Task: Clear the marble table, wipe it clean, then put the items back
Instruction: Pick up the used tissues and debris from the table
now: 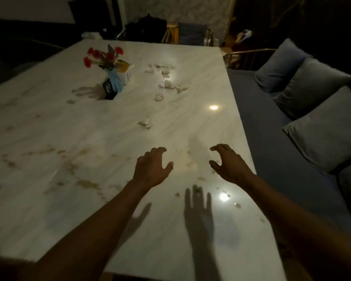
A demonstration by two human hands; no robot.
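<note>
1. Hands first: your left hand (151, 169) and right hand (228, 164) both hover over the near right part of the marble table (49, 122), side by side with a gap between them, palms down, fingers loosely curved and spread, holding nothing.
2. Their shadows fall on the tabletop just below your wrists.
3. Ahead of your left hand, closest of all, lies one crumpled tissue (146, 123).
4. Further ahead, between and beyond both hands, more tissue scraps (171, 85) lie scattered in a loose group.
5. Far ahead and to the left of your left hand stands a blue vase (115, 83) with red flowers (103, 55); a small black sign (108, 88) marked "01" leans right in front of it, and a tissue box (125, 73) sits touching its far right side.
6. Brownish stains (69, 167) mark the tabletop to the left of your left arm, and a few droplets (227, 194) lie just beside your right forearm.
7. To the right of your right hand, off the table, a blue bench (272, 138) carries grey cushions (324, 134).
</note>
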